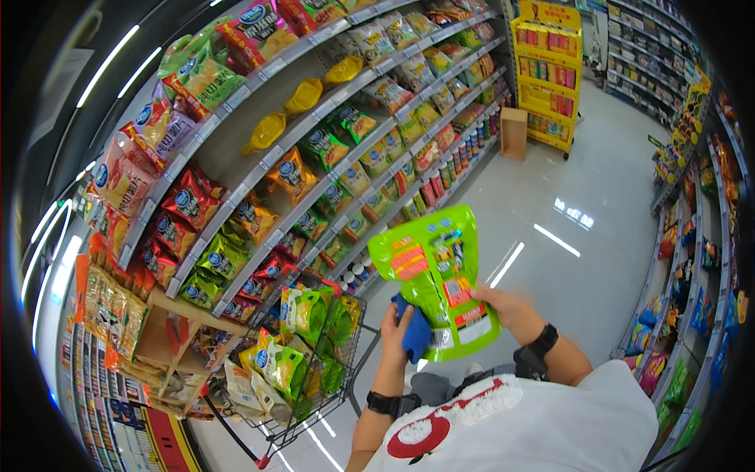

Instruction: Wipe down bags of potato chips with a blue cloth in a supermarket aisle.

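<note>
A bright green snack bag (pixel 433 277), its printed side towards me, is held up in front of my chest. My right hand (pixel 489 298) grips the bag's right edge. My left hand (pixel 395 330) holds a folded blue cloth (pixel 416 330) at the bag's lower left side; whether those fingers also pinch the bag is hidden by the cloth. To the left stands a wire shopping cart (pixel 330 377), loaded with several green and yellow snack bags (pixel 280 363).
Tiered shelves (pixel 330 38) of chip bags and cans run along the left. A yellow display rack (pixel 545 79) and a wooden box (pixel 513 133) stand at the aisle's far end. More snack shelves (pixel 702 233) line the right. A wooden bin unit (pixel 156 330) stands behind the cart.
</note>
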Available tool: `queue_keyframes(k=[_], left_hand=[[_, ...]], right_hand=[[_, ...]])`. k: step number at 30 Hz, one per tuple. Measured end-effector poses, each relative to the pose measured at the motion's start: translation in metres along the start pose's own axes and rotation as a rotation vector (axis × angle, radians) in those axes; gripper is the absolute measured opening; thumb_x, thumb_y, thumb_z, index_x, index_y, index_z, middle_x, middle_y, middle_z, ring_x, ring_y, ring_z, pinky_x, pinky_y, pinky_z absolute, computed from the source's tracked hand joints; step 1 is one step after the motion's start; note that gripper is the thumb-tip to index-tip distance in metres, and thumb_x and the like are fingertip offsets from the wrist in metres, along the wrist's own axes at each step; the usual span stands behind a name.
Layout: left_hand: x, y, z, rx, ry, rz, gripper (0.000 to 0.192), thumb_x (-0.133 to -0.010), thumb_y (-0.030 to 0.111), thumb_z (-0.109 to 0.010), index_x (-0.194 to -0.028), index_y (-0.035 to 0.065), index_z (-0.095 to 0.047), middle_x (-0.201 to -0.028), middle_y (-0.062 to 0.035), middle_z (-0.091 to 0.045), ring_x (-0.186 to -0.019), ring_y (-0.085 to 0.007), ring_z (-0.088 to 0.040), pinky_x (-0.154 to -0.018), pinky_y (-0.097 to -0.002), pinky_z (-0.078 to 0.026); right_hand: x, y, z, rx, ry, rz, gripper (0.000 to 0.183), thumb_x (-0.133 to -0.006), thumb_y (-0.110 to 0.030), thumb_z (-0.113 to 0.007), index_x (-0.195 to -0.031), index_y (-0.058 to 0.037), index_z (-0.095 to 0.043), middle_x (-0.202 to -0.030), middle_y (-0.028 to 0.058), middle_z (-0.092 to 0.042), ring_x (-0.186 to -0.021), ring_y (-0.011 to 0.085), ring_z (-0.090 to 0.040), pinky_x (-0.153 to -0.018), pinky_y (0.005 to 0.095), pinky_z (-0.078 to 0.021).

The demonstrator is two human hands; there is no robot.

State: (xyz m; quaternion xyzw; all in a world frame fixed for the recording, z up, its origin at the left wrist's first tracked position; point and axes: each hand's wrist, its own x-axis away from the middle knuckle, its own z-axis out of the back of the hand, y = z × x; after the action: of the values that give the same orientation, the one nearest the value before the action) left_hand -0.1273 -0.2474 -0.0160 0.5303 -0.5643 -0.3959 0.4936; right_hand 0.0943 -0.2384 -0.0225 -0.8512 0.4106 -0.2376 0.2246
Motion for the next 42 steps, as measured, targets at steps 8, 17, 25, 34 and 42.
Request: queue_keyframes(k=[8,17,25,34,42], left_hand=[[-0.015,-0.037,0.038,0.021,0.25,0.202,0.022,-0.086,0.021,-0.055,-0.094,0.0007,-0.054,-0.081,-0.0047,-0.057,-0.069,-0.0106,-0.054,-0.061,-0.0233,-0.044],[-0.036,0.045,0.072,0.419,0.256,-0.02,0.037,-0.089,0.022,-0.043,-0.12,0.0026,-0.037,-0.108,-0.0152,-0.053,-0.097,-0.0285,-0.055,-0.085,-0.042,-0.046],[-0.027,0.024,0.08,-0.589,0.146,-0.434,0.059,-0.074,0.016,-0.061,-0.123,-0.0037,-0.034,-0.114,-0.0222,-0.048,-0.105,-0.0346,-0.048,-0.089,-0.0378,-0.037],[-0.061,0.077,0.155,-0.84,0.093,-0.79,0.064,-0.067,0.021,-0.067,-0.12,-0.0003,-0.04,-0.123,-0.0214,-0.042,-0.115,-0.044,-0.035,-0.096,-0.0473,-0.028],[-0.127,0.14,0.224,-0.748,0.156,-0.786,0.066,-0.066,0.021,-0.067,-0.122,0.0009,-0.039,-0.124,-0.0205,-0.042,-0.12,-0.0449,-0.03,-0.099,-0.0479,-0.025]], right_hand=[[-0.008,0.031,0.015,-0.05,0.025,-0.058,0.07,-0.071,-0.001,-0.064,-0.13,-0.0091,-0.027,-0.12,0.0106,-0.047,-0.105,0.0231,-0.052,-0.088,0.0383,-0.045],[-0.053,0.034,-0.029,0.165,-0.032,-0.05,0.083,-0.064,0.006,-0.069,-0.13,-0.0106,-0.021,-0.122,0.0098,-0.045,-0.11,0.0225,-0.048,-0.091,0.038,-0.0419],[-0.116,0.059,-0.069,0.274,-0.051,0.038,0.08,-0.065,0.007,-0.067,-0.13,-0.0099,-0.023,-0.119,0.0086,-0.046,-0.108,0.0193,-0.047,-0.09,0.034,-0.0416],[-0.204,0.065,-0.127,0.445,-0.005,0.173,0.081,-0.064,0.005,-0.068,-0.131,-0.0106,-0.024,-0.122,0.0079,-0.044,-0.108,0.0188,-0.047,-0.088,0.0324,-0.0424],[-0.247,0.076,-0.174,0.723,-0.168,0.228,0.089,-0.061,0.001,-0.072,-0.133,-0.0079,-0.021,-0.123,0.0077,-0.042,-0.114,0.0198,-0.042,-0.096,0.0357,-0.0354]])
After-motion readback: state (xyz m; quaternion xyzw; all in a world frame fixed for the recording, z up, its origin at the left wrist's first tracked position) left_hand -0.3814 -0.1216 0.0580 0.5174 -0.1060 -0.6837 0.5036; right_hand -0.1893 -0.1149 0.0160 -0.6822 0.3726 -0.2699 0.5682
